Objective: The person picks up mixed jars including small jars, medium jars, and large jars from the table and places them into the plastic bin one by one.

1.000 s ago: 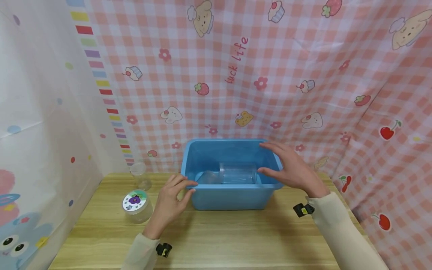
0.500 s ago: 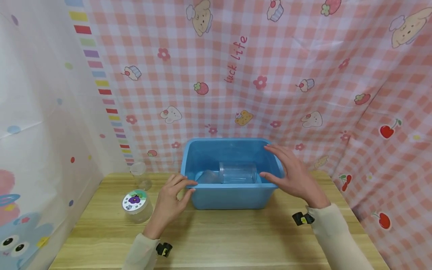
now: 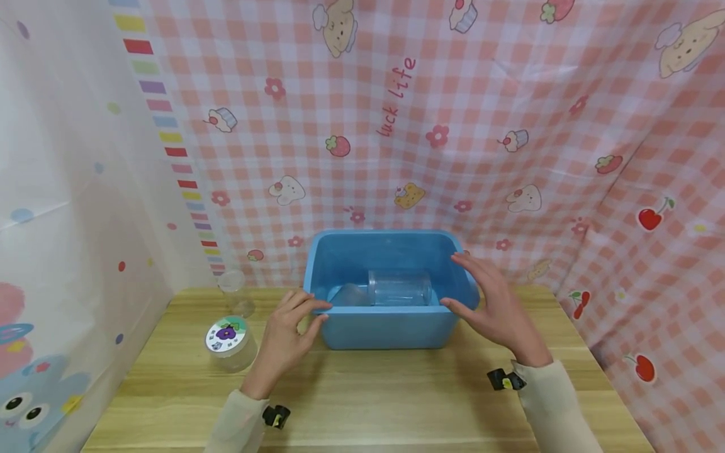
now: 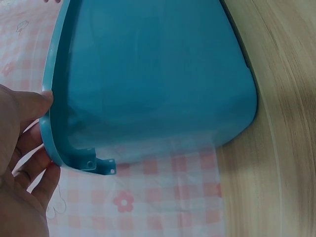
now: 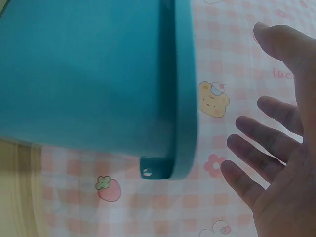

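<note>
A blue plastic tub (image 3: 391, 332) stands on the wooden table against the patterned cloth. My left hand (image 3: 287, 332) grips its rim at the near left corner, fingers bent over the edge; the left wrist view shows the thumb (image 4: 37, 103) on the rim too. Over the near right corner, my right hand (image 3: 501, 314) hovers with fingers spread, and the right wrist view shows it apart from the rim (image 5: 185, 98). Inside the tub, a clear cylindrical jar (image 3: 399, 289) lies on its side, beside a translucent piece (image 3: 351, 295) whose kind I cannot tell.
Left of the tub stands a clear jar (image 3: 235, 358) with a flower-printed lid (image 3: 225, 333). Behind it is another clear, narrow container (image 3: 242, 305). Checked cloth (image 3: 374, 170) hangs close behind the tub and along the right side of the table (image 3: 391, 402).
My right hand has drawn back toward me and slightly right, off the tub's right side. The left hand has kept its place on the rim; the containers have not moved.
</note>
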The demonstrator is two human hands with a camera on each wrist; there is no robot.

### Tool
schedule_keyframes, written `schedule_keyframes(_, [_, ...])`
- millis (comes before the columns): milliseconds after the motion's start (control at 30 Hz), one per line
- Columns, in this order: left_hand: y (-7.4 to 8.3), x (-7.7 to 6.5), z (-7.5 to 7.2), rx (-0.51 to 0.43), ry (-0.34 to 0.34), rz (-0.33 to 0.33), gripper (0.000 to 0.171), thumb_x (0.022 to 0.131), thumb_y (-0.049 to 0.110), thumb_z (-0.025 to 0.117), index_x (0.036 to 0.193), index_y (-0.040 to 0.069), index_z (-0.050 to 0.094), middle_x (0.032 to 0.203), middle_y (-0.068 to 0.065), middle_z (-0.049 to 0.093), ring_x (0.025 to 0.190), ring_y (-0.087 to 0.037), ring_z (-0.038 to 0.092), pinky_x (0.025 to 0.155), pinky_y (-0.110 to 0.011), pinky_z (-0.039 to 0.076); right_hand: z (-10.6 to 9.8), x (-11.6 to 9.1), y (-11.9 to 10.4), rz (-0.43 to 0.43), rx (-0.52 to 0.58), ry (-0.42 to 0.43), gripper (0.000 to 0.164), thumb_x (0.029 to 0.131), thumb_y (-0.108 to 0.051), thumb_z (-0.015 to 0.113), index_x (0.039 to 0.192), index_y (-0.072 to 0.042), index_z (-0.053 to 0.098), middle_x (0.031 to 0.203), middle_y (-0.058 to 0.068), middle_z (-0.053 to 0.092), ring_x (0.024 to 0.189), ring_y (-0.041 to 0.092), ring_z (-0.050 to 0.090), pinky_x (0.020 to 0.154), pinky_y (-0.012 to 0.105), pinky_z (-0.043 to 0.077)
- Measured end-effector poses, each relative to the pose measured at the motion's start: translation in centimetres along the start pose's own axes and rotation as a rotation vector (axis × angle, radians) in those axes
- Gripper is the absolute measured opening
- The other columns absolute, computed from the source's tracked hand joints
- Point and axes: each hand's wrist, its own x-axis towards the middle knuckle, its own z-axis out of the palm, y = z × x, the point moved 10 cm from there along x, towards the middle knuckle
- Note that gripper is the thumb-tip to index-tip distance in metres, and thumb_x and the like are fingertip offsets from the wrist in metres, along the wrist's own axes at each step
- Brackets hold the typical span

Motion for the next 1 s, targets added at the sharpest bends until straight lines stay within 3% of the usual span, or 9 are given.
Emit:
schedule_keyframes(400, [0.1, -0.1, 0.1, 0.002, 0.018, 0.0, 0.018, 0.087, 0.008, 0.082, 0.104, 0.014, 0.079, 0.1, 0.002, 0.069, 0.098, -0.018, 0.057, 0.079, -0.036, 0.053, 0.7, -2.1, 0.4, -0.029, -0.013, 0.052, 0.081, 0.079, -0.025, 0.09, 0.15, -0.02, 0.053, 0.151, 0.011, 0.055, 0.138, 0.033, 0.051, 0.109, 0.06, 0.045])
schedule_keyframes(700, [0.1, -0.1, 0.1, 0.001, 0.019, -0.006, 0.018, 0.087, 0.008, 0.082, 0.104, 0.014, 0.079, 0.101, 0.002, 0.069, 0.098, -0.017, 0.057, 0.078, -0.036, 0.053, 1.1, -3.5, 0.2, -0.008, -0.048, 0.108, 0.06, 0.081, -0.022, 0.089, 0.135, -0.014, 0.065, 0.135, 0.008, 0.066, 0.124, 0.029, 0.061, 0.1, 0.054, 0.052])
schedule_keyframes(1000, [-0.1, -0.2, 0.1, 0.004, 0.03, -0.006, 0.019, 0.087, 0.008, 0.082, 0.104, 0.015, 0.078, 0.101, 0.002, 0.069, 0.098, -0.017, 0.057, 0.079, -0.035, 0.052, 1.0, -4.3, -0.3, -0.031, -0.09, 0.182, 0.034, 0.077, -0.016, 0.091, 0.107, -0.008, 0.077, 0.108, 0.004, 0.074, 0.104, 0.022, 0.063, 0.088, 0.049, 0.057])
